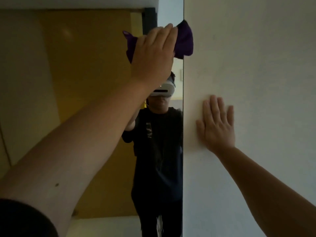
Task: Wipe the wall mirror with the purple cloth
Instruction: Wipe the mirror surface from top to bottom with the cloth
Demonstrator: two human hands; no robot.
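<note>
- Purple cloth (185,40) sits bunched high on the wall mirror (95,100), right at its right edge, spilling slightly onto the wall (256,65)
- left hand (152,53) presses it to the glass, fingers straight and together over the wad; right hand (217,124) lies flat on the wall, fingers spread
- wiping looks under way; next stroke likely needs steady pressure dragged leftward or down across untouched glass

Setting, as I read it from the head view: indoor room, likely a home. Evidence: tall frameless mirror (159,151) mounted flush on a plain white wall (256,65); yellow-brown panelled wall or door (77,82) reflected in it.
</note>
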